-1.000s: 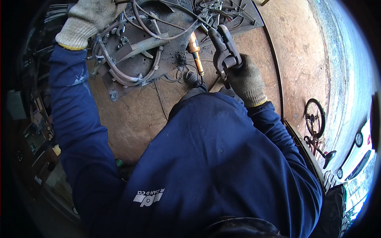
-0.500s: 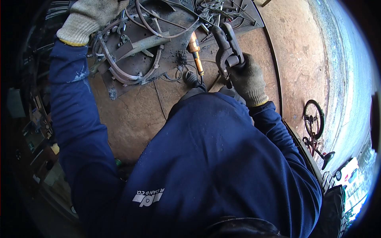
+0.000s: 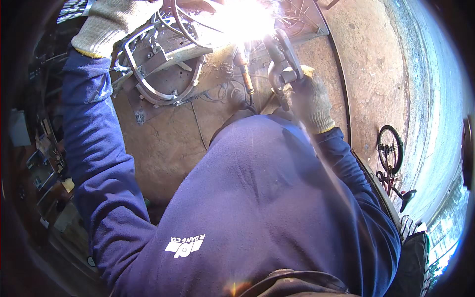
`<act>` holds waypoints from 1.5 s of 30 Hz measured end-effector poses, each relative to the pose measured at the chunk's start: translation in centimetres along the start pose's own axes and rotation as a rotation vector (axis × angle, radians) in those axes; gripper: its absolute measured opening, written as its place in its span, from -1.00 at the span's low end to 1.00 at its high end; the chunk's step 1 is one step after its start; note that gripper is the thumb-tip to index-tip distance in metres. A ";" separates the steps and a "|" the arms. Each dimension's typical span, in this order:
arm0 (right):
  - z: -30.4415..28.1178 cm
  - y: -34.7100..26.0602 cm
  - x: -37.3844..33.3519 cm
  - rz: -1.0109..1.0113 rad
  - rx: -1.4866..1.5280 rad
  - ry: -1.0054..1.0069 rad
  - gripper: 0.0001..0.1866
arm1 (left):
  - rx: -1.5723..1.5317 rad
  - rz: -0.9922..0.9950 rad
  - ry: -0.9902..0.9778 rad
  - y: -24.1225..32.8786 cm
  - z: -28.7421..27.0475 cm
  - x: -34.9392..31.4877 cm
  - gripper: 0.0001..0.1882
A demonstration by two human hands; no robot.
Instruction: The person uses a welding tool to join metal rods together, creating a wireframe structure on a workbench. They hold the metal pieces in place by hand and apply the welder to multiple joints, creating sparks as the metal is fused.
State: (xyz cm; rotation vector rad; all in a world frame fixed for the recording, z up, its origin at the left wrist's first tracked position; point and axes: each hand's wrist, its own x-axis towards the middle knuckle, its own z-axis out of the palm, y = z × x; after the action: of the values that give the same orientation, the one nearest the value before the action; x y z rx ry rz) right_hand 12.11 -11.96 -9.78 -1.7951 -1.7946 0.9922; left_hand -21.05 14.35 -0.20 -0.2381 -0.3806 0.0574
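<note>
My gloved right hand (image 3: 312, 99) is closed around a dark electrode holder (image 3: 283, 64), its jaw end pointing up toward a white welding arc (image 3: 245, 20). The glare hides the rod tip and the spot being welded. At the upper left my gloved left hand (image 3: 111, 22) reaches to the picture's top edge beside curved metal rods (image 3: 178, 20). Its fingers look closed, but what they grip is cut off. Between the hands lies a ring-shaped metal frame (image 3: 136, 74) crossed by a flat bar (image 3: 180, 54). An orange-handled tool (image 3: 244, 69) with a cable points down from the worktable's near edge.
The metal worktable (image 3: 141, 101) carries loose nuts (image 3: 156, 48) and, at its right, several thin rods (image 3: 299, 20). Cables (image 3: 217, 94) hang by my feet on the brown floor (image 3: 163, 143). Farther right stands a bicycle (image 3: 391, 153); at the left is dim shelving clutter (image 3: 47, 163).
A bright arc has flared up at the top centre, washing out the worktable there and lighting my sleeves and gloves. Both hands stay in nearly the same places.
</note>
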 end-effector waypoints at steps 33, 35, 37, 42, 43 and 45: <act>3.7 5.2 -0.4 -0.021 -0.039 0.195 -0.42 | -0.006 0.136 -0.010 -0.3 -0.2 0.5 -0.25; 3.5 5.1 -0.5 -0.018 -0.085 0.213 -0.41 | -0.019 0.208 0.000 -1.8 -0.4 1.7 -0.23; 3.4 4.7 -0.4 -0.033 -0.108 0.208 -0.40 | -0.016 0.102 -0.093 -0.9 -0.9 0.7 -0.19; 3.6 4.5 -0.2 -0.023 -0.093 0.195 -0.38 | -0.013 -0.167 -0.278 3.9 -2.4 -2.9 -0.08; 3.5 4.5 -0.2 -0.020 -0.099 0.199 -0.37 | -0.013 -0.176 -0.249 3.7 -2.5 -2.2 -0.09; 3.4 4.4 -0.2 -0.020 -0.109 0.204 -0.37 | -0.008 -0.188 -0.187 3.1 -2.1 -0.9 -0.09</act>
State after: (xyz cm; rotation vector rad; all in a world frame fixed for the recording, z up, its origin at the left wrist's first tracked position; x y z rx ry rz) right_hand 12.67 -13.15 -15.19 -1.8651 -1.7646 0.6873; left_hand -21.14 16.80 -3.11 -0.2049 -0.5877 -0.1074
